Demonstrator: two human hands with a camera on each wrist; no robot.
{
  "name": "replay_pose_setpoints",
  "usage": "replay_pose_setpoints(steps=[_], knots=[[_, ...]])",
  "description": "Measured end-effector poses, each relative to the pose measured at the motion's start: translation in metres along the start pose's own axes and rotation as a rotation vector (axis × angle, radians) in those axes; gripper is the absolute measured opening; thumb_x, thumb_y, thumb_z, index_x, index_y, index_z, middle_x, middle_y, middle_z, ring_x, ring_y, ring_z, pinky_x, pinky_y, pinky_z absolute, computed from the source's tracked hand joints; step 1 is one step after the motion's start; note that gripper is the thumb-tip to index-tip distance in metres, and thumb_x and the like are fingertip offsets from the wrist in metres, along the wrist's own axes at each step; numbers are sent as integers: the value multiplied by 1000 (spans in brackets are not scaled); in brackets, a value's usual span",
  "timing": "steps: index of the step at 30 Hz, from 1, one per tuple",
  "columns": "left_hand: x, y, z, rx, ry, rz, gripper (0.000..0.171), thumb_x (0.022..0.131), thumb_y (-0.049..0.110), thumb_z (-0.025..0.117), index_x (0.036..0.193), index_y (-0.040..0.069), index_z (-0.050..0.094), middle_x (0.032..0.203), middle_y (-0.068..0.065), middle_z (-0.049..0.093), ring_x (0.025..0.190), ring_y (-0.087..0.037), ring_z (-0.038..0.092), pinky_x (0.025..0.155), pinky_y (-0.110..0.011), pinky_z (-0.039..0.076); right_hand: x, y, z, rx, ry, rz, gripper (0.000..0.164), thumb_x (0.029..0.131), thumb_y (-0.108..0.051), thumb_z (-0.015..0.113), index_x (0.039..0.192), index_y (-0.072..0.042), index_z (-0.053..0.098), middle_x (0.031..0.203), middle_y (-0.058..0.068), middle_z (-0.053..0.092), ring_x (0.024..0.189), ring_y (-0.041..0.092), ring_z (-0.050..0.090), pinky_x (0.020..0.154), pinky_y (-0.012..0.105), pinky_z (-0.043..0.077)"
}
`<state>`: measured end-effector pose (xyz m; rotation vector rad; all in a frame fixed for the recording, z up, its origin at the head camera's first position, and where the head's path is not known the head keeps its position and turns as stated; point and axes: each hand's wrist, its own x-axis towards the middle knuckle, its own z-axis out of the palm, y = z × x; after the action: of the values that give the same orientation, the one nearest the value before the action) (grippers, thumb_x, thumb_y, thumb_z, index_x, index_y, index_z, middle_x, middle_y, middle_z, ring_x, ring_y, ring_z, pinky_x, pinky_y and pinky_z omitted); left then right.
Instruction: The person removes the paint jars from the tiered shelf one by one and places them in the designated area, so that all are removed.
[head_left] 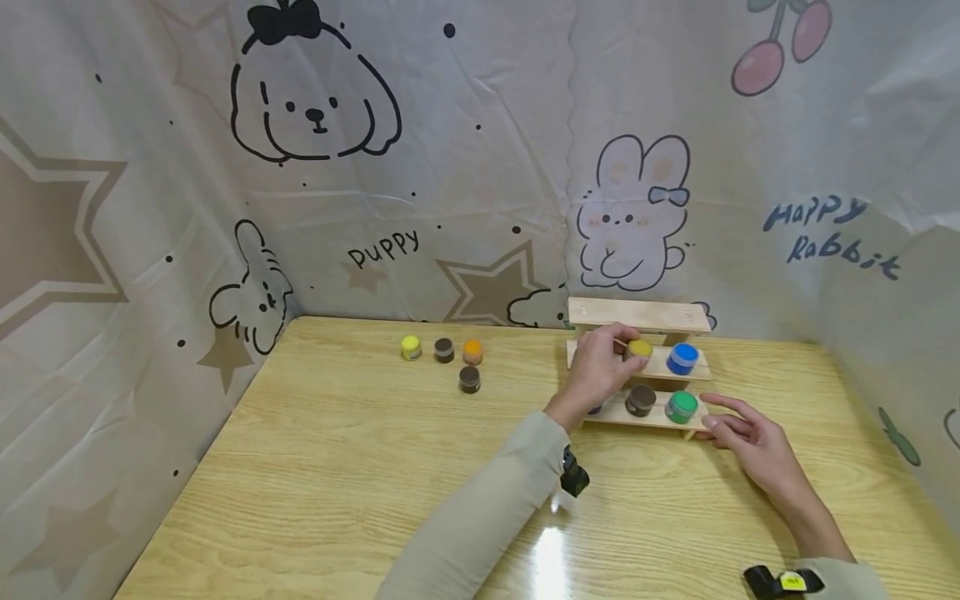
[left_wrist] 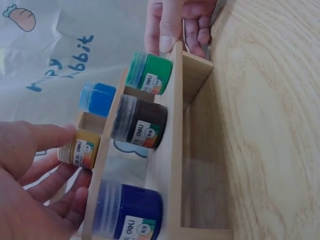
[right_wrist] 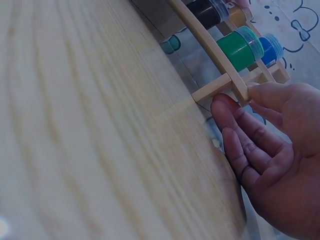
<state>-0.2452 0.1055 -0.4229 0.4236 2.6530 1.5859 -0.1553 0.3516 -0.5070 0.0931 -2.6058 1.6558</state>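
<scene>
A stepped wooden rack (head_left: 637, 312) stands toward the back right of the table. My left hand (head_left: 597, 367) pinches a dark yellow paint jar (left_wrist: 86, 149) between thumb and fingers at the middle step. Beside that jar is a blue jar (head_left: 683, 358) on the same step. The lowest step bears a green jar (head_left: 682, 407), a dark brown jar (head_left: 641, 401) and a dark blue jar (left_wrist: 140, 210), which my left wrist mostly hides in the head view. At the rack's right end, my right hand (head_left: 757, 450) grips the corner of the lowest step with thumb and index finger.
Left of the rack on the wooden table (head_left: 337, 467) are a bright yellow jar (head_left: 410, 347), an orange jar (head_left: 472, 352) and two dark brown jars, one in the row (head_left: 444, 350) and one nearer (head_left: 469, 380). A printed curtain (head_left: 480, 192) hangs close behind the rack.
</scene>
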Motion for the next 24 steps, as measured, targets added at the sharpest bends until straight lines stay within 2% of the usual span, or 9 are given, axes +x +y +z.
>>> replay_pose_setpoints(steps=[6,12,17,24], knots=[[-3,-1,-5,-38,5,60,32,90,13,82,120,11,72,111,7,68,88,-3,64,73,-11,51,-1,1,-2,-9,14,2,50,107,-26,58,147,1,49,109,-18,72,92,2,71,74,22,60],[-5,-7,-11,-171,12,126,30,89,8,82,117,6,71,110,0,70,83,-1,65,73,-12,54,-1,1,-2,-21,19,14,50,107,-26,58,148,1,49,109,-19,71,92,1,70,73,22,60],[-9,-9,-19,-269,12,145,31,87,3,82,115,4,71,110,-5,70,88,-5,67,75,-14,56,-1,1,-2,-27,16,17,51,107,-27,57,148,1,48,110,-18,71,92,1,70,74,22,60],[-17,-8,-35,-314,17,160,31,86,0,82,115,3,72,113,-5,70,97,-12,70,76,-17,58,0,0,-2,-16,3,8,51,107,-27,57,149,1,48,112,-15,72,93,3,71,74,22,60]])
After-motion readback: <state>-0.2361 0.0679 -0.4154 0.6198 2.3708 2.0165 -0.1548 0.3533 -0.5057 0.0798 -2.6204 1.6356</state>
